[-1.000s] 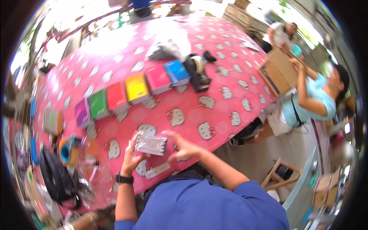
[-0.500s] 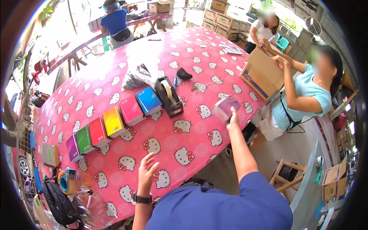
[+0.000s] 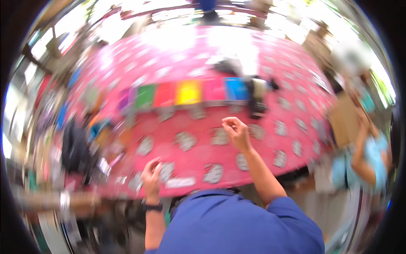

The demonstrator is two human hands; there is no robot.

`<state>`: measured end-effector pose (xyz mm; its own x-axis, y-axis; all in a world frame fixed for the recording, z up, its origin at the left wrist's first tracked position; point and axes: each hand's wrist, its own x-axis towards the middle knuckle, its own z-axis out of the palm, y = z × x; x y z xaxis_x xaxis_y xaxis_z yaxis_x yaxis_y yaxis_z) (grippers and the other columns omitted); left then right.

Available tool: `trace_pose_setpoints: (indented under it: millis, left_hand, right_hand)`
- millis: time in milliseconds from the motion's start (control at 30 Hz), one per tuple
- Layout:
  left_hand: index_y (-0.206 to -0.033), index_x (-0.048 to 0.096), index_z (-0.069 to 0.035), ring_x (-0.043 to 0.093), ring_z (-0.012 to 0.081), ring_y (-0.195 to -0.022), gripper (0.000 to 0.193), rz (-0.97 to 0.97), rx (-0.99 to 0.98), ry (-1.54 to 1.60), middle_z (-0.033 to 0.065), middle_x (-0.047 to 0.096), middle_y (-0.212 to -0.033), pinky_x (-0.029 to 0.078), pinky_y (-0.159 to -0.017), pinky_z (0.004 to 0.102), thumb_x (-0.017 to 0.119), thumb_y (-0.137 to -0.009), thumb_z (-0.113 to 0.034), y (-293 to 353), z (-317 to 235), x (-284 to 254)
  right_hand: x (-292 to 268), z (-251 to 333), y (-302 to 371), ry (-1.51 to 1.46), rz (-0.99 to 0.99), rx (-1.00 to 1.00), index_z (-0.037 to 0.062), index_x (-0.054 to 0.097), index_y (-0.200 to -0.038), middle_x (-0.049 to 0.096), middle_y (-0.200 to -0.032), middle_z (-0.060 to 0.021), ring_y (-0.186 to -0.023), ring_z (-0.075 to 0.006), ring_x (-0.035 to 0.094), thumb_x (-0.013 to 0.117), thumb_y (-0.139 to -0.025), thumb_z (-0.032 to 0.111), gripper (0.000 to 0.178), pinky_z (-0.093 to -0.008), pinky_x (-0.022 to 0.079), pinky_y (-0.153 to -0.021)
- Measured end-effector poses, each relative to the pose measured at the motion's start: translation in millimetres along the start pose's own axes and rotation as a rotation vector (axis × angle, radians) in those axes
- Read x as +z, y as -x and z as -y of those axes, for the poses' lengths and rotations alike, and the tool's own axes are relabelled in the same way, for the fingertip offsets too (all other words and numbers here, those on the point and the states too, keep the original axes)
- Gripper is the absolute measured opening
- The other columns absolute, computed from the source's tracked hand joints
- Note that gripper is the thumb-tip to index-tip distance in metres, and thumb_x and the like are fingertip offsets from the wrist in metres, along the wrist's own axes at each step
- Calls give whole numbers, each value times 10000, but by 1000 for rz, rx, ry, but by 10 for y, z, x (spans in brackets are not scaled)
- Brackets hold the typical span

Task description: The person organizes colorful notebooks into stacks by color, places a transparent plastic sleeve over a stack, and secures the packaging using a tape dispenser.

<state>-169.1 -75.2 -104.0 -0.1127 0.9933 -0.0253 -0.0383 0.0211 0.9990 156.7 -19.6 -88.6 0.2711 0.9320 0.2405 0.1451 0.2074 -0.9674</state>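
Note:
Over the table's near side, my right hand [image 3: 237, 132] is raised with its fingers curled in toward the thumb and nothing visible in them. My left hand [image 3: 151, 174], a dark band on its wrist, hovers by the near edge, fingers loosely bent and blurred, thumb apart. Beyond both hands runs a row of notebook stacks: purple [image 3: 125, 98], green [image 3: 145, 96], red [image 3: 164, 94], yellow [image 3: 188, 92], pink [image 3: 214, 91] and blue [image 3: 236, 89]. A black tape dispenser [image 3: 257, 101] stands at the row's right end, the thing closest to my right hand.
The pink patterned cloth [image 3: 228, 161] covers the table. A black bag [image 3: 75, 146] and a tape roll [image 3: 101, 133] lie left. A dark-filled plastic bag [image 3: 226, 64] sits behind the notebooks. At right, a person in light blue [image 3: 366, 158] handles a carton [image 3: 344, 118].
The view has swung left, blurring the scene. My right hand has let go of the purple clear-wrapped pack and come back toward the middle. My left hand stays low, its fingers more bent.

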Motion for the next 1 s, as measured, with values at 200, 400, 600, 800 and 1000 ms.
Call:
trace_pose_setpoints:
  millis: [200, 400, 600, 800, 1000]
  left_hand:
    - [-923, 665, -15, 595, 99, -721, 120, -484, 90, -258, 49, 669, -820, 475, -666, 253, 614, -848, -94, 223, 63, -1083]
    - [-914, 663, -25, 570, 96, -655, 114, -743, 55, -396, 37, 643, -790, 462, -615, 247, 618, -847, -105, 618, 203, -1690]
    - [-984, 636, -46, 583, 193, -907, 182, -710, 111, -677, 75, 610, -981, 463, -719, 289, 632, -809, -95, 496, 189, -1788]
    - [-1319, 402, -51, 356, 372, -1232, 634, -664, 332, -938, 210, 389, -1338, 306, -1004, 483, 674, -765, -201, 90, 217, -1814]
    - [-1416, 154, -36, 252, 427, -1293, 961, -656, 251, -1057, 244, 217, -1433, 228, -1047, 533, 742, -681, -228, -59, 339, -1628]
  right_hand:
    - [2039, 152, 273, 228, 735, -243, 5, 640, -892, 627, -809, -99, -708, -179, 608, 632, -789, 47, 112, -280, 492, -665]
    - [3491, 104, 758, 360, 977, -604, 41, 619, -910, 587, -902, -106, -949, -299, 549, 666, -732, 123, 201, -380, 461, -804]
    - [3737, -132, 878, 510, 1051, -610, 51, 612, -856, 578, -876, -109, -905, -314, 554, 617, -725, 108, 143, -394, 472, -774]
    - [3716, 103, 632, 86, 873, -121, -17, 621, -839, 618, -710, -83, -643, -145, 584, 622, -808, 50, 74, -276, 472, -623]
    - [3582, 185, 211, -404, 876, 477, 28, 619, -877, 595, -733, 8, -665, -61, 533, 617, -882, 143, 115, -188, 421, -638]
